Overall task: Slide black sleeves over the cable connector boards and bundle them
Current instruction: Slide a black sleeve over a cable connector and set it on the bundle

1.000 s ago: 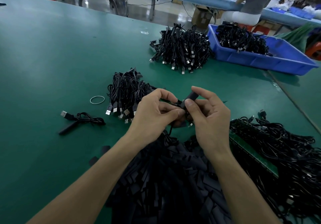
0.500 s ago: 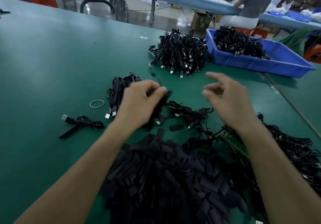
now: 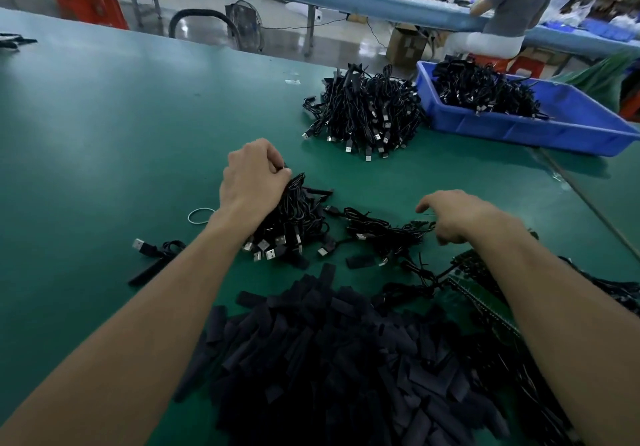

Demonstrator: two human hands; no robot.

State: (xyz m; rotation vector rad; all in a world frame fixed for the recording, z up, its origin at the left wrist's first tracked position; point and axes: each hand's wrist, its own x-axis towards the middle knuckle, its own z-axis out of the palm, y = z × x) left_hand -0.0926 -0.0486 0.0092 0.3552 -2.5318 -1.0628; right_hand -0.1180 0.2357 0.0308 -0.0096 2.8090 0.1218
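My left hand (image 3: 254, 179) sits on top of a small pile of sleeved black USB cables (image 3: 294, 224), its fingers curled round cables at the pile's top. My right hand (image 3: 457, 217) hovers to the right with fingers hanging loosely curled just above a loose black cable (image 3: 381, 231); it holds nothing I can see. A big heap of black sleeves (image 3: 346, 352) lies close to me between my forearms. One loose sleeve (image 3: 360, 261) lies by the cable. Green connector boards with cables (image 3: 485, 293) lie under my right forearm.
A rubber band (image 3: 201, 216) and a single cable with a sleeve (image 3: 152, 255) lie left of the pile. A larger finished cable heap (image 3: 367, 113) and a blue bin (image 3: 519, 127) of cables stand farther back. A person (image 3: 512, 5) sits at another table behind.
My hands have parted. The left carried the sleeved cable forward onto the small pile; the right let go and dropped to the right over the loose cable.
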